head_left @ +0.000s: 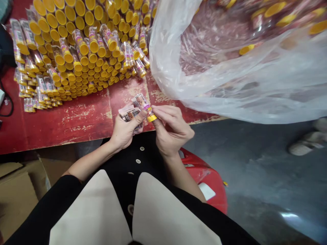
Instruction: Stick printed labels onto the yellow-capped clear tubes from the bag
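Yellow-capped tube point(146, 106), just one, is pinched by the right hand point(171, 131), left hand point(124, 131) clamped on several printed slips point(128, 114)

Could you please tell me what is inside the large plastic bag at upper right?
Inside the plastic bag, several clear containers with yellow caps show through its opening, somewhat blurred. Whatever lies deeper is covered by the cloudy plastic, so I cannot count them.
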A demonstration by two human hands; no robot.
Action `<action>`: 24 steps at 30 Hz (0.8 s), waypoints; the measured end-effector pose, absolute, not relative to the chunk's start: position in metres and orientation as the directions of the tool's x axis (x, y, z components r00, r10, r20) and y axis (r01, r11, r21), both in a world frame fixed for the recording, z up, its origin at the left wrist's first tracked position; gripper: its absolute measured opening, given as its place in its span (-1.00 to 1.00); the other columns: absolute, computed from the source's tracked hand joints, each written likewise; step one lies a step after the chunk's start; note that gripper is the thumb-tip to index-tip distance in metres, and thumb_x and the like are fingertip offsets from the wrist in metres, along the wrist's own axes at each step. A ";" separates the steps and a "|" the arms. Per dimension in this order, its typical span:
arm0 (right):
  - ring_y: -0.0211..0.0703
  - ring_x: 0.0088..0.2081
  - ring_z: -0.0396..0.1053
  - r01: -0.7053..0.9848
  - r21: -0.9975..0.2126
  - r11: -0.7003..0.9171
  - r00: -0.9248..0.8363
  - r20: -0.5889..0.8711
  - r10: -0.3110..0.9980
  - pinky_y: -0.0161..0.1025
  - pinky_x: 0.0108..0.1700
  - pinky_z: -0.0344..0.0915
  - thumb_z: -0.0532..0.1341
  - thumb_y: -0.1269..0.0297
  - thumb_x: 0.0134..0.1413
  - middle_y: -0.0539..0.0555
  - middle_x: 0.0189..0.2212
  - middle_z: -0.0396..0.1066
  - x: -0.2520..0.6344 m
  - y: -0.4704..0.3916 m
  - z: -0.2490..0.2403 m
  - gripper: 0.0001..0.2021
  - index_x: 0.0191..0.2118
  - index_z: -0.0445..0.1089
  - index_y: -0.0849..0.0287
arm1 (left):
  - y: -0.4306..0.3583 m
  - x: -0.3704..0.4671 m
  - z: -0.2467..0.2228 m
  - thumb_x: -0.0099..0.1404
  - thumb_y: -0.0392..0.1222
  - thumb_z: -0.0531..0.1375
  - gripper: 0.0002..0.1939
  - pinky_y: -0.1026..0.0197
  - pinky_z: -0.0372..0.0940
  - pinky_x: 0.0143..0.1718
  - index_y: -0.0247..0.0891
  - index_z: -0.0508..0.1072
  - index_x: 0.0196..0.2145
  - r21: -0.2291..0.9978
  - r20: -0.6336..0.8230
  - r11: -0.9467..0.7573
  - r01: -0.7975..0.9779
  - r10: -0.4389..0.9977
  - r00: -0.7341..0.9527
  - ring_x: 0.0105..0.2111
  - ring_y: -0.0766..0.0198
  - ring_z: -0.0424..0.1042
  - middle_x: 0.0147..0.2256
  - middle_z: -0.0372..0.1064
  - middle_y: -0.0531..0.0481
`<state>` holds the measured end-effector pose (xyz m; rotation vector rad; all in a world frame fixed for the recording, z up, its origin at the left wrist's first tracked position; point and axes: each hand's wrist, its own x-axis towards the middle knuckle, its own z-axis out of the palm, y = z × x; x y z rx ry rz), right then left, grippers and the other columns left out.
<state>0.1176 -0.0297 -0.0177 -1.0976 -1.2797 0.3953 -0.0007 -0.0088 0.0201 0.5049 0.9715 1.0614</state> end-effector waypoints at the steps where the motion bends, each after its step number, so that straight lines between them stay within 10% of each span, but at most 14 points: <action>1: -0.12 -0.14 0.54 0.325 -0.817 0.477 0.336 0.571 0.749 -0.02 -0.03 0.46 0.36 0.49 0.10 -0.03 -0.19 0.63 0.115 -0.027 -0.018 -0.64 -0.05 0.59 -0.13 | -0.009 -0.001 0.020 -0.05 0.01 0.53 -0.50 0.41 0.01 -0.70 -0.25 0.40 -0.31 0.755 -0.415 0.430 -0.495 0.898 0.146 -0.70 0.56 0.16 -0.57 0.27 0.23; 10: -0.17 -0.21 0.52 0.245 -0.821 0.516 0.385 0.571 0.725 -0.05 -0.04 0.43 0.39 0.42 0.10 -0.07 -0.28 0.61 0.087 0.019 -0.015 -0.80 -0.20 0.60 -0.06 | 0.024 -0.018 0.027 -0.11 0.02 0.56 -0.48 0.39 0.03 -0.66 -0.28 0.39 -0.39 0.758 -0.418 0.356 -0.546 0.908 0.012 -0.67 0.54 0.18 -0.56 0.27 0.21; 17: -0.10 0.04 0.46 0.207 -0.848 0.487 0.268 0.528 0.806 0.00 0.08 0.46 0.19 0.10 0.32 0.07 -0.12 0.51 0.029 0.134 0.004 -0.78 -0.08 0.52 0.01 | 0.062 -0.047 0.048 0.31 -0.05 0.32 -0.76 0.41 0.17 -0.53 -0.25 0.47 -0.20 0.701 -0.438 0.201 -0.684 0.878 -0.192 -0.52 0.51 0.32 -0.34 0.48 0.05; 24: -0.10 -0.01 0.45 0.510 -0.725 0.463 0.067 0.570 0.819 -0.04 0.03 0.45 0.13 0.20 0.35 0.10 -0.07 0.49 0.113 0.180 -0.011 -0.77 0.01 0.45 0.06 | 0.040 -0.078 0.017 0.01 -0.35 0.50 -0.60 0.45 0.27 -0.44 -0.30 0.49 -0.20 0.675 -0.515 0.248 -0.695 0.833 -0.202 -0.49 0.52 0.38 -0.35 0.50 0.06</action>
